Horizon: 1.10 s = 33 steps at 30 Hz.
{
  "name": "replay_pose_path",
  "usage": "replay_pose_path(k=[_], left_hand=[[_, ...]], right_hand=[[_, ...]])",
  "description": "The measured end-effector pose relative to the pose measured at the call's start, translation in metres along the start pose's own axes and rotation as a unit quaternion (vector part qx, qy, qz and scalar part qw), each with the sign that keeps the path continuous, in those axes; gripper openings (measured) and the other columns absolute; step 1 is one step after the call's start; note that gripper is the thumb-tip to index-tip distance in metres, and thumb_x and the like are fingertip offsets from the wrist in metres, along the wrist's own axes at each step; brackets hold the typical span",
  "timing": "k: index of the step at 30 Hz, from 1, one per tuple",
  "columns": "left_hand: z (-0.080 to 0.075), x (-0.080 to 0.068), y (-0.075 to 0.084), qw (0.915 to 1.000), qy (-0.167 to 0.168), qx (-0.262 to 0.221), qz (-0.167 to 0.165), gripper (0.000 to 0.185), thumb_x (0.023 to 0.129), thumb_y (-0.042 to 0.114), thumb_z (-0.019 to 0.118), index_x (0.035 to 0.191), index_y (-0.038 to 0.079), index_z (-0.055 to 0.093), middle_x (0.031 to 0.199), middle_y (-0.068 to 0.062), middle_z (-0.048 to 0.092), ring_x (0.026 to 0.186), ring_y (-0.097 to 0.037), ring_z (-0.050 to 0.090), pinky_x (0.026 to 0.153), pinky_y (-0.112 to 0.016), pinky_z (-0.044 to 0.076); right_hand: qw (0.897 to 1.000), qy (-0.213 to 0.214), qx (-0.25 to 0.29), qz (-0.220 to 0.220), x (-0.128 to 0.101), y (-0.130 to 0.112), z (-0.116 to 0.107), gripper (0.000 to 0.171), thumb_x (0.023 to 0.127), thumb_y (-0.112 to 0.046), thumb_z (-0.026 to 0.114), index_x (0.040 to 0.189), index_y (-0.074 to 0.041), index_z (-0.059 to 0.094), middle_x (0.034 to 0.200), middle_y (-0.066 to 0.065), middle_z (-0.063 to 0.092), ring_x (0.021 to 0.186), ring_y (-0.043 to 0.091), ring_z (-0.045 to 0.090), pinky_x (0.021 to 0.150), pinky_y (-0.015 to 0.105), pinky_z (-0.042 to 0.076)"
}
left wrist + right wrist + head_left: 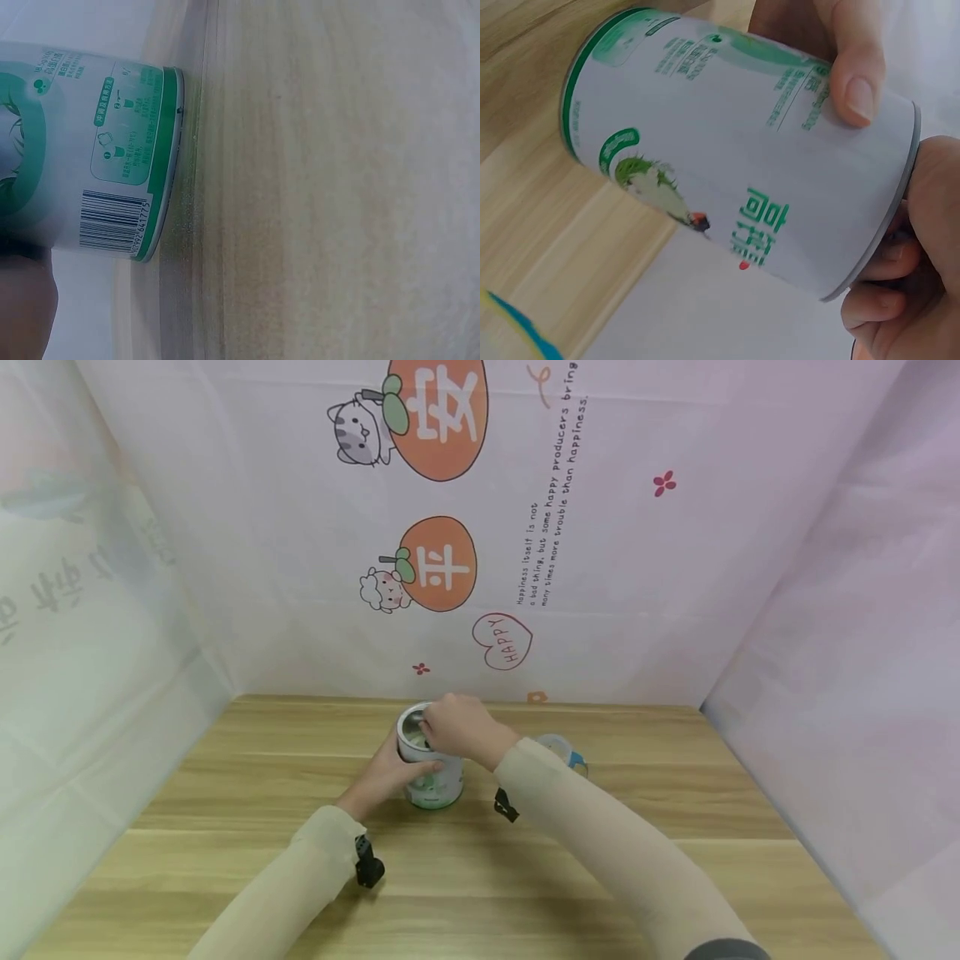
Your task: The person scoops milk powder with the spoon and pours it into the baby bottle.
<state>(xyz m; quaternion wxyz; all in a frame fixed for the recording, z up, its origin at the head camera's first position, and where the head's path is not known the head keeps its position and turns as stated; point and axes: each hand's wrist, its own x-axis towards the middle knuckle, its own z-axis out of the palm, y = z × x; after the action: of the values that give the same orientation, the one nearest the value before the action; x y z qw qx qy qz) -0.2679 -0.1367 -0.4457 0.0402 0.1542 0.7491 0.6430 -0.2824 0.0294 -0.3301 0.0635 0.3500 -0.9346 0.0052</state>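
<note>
A white and green tin can (435,781) stands upright on the wooden table (600,860), its top open. My left hand (405,770) grips the can's side; its thumb (855,75) presses on the label in the right wrist view. My right hand (433,725) lies over the can's mouth with its fingers curled over the rim (900,247); what is under them is hidden. The left wrist view shows the can's base (161,165) with a barcode, resting on the table (337,187).
A clear round lid with a blue part (564,749) lies on the table just behind my right forearm. Printed fabric walls (637,568) close in the table at the back and on both sides. Bare wood lies in front of the can.
</note>
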Motion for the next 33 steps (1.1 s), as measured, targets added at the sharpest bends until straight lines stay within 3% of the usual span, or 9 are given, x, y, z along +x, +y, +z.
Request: replay_pose_path(k=[17,33], left_hand=[[0.0027,-0.0006,0.0028,0.9998,0.013,0.012,-0.005,0.091,0.084,0.027,0.084,0.153,0.023,0.026,0.145,-0.009,0.046,0.132,-0.032,0.046,0.109,-0.057,0.034],[0.0029,-0.0013,0.0038,0.9998,0.015,0.009,-0.014,0.09,0.083,0.031,0.085,0.152,0.029,0.027,0.143,-0.005,0.049,0.129,-0.029,0.049,0.107,-0.054,0.037]], right_hand=[[0.999,-0.005,0.037,0.002,0.0036,-0.0051,0.0034,0.044,0.101,-0.021,0.057,0.061,-0.015,0.038,0.056,-0.004,0.035,0.051,0.008,0.036,0.047,0.022,0.033],[0.999,-0.001,0.043,0.01,0.0039,-0.0045,0.007,0.044,0.1,-0.024,0.057,0.06,-0.018,0.04,0.055,-0.006,0.034,0.049,0.008,0.034,0.045,0.022,0.029]])
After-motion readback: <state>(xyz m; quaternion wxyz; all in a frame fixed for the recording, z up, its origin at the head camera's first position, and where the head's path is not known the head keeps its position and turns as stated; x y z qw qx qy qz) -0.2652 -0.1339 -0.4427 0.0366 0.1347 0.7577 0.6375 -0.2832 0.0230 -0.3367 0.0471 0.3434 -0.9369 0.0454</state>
